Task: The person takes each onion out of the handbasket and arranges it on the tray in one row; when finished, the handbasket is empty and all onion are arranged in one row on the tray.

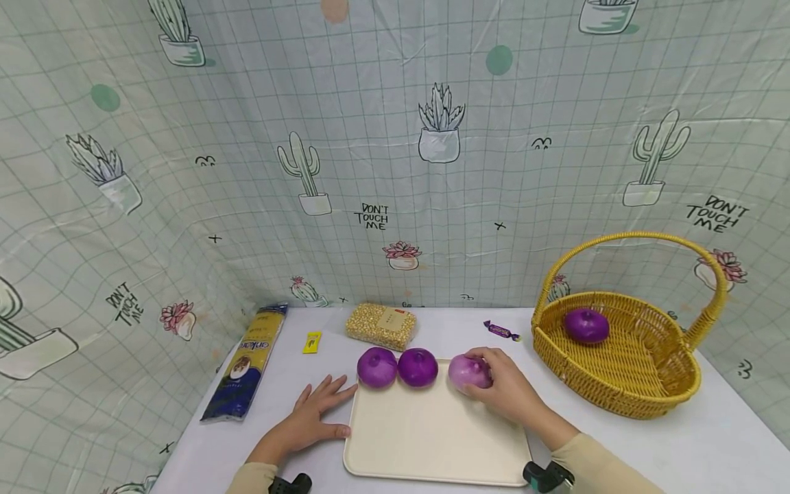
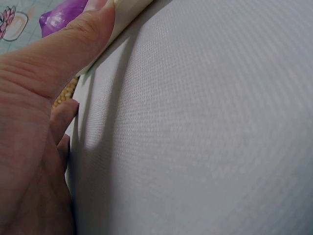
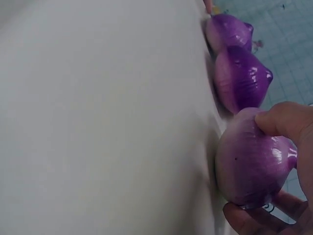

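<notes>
My right hand [image 1: 503,384] grips a pale purple onion [image 1: 465,372] at the far right part of a cream tray [image 1: 432,439]. In the right wrist view the thumb lies on one side of this onion [image 3: 252,156] and the fingers curl round the other. Two darker onions, one [image 1: 377,368] at the far left corner and one [image 1: 417,368] beside it, sit along the tray's far edge. My left hand [image 1: 311,415] rests with spread fingers at the tray's left edge, its thumb at the rim. In the left wrist view the left thumb [image 2: 73,49] overlaps the tray's edge.
A yellow wicker basket [image 1: 617,394] with a tall handle stands at the right, holding one purple onion [image 1: 586,325]. Behind the tray lie a bag of yellow kernels [image 1: 381,326], a purple wrapped candy [image 1: 502,331] and a small yellow packet [image 1: 311,342]. A blue-and-yellow package [image 1: 245,363] lies left.
</notes>
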Tool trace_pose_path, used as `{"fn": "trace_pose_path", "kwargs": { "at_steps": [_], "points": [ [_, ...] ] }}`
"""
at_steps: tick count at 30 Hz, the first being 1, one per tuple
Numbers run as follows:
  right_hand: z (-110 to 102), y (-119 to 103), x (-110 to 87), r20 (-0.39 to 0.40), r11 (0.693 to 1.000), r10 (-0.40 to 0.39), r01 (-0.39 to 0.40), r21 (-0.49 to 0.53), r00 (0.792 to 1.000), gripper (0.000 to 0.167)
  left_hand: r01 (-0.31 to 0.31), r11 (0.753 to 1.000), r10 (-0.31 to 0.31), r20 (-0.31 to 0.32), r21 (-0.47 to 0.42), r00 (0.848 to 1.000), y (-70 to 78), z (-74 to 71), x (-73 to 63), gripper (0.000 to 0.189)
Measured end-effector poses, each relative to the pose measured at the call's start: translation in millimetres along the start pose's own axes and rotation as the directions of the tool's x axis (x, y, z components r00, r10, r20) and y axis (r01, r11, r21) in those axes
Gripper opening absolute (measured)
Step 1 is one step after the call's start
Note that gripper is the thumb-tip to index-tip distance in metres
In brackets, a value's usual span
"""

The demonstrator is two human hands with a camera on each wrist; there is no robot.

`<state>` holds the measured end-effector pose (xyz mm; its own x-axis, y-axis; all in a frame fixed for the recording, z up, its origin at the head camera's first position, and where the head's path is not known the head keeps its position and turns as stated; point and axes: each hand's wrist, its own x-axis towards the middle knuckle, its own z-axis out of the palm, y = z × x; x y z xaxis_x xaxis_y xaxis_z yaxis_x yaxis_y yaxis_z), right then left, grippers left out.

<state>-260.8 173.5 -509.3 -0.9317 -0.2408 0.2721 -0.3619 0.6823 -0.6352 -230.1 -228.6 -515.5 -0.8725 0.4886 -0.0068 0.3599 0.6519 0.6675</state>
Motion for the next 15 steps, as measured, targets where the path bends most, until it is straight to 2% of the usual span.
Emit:
{"fn": "trace_pose_path", "kwargs": {
  "at_steps": [15],
  "points": [
    [9.3,-8.2,10.6,-0.001,1.0,0.002,-0.002,0.01,1.0,0.052,0.006,1.0,-0.006,0.003,-0.002,1.0,-0.5,0.2,0.7,0.082]
  ]
}}
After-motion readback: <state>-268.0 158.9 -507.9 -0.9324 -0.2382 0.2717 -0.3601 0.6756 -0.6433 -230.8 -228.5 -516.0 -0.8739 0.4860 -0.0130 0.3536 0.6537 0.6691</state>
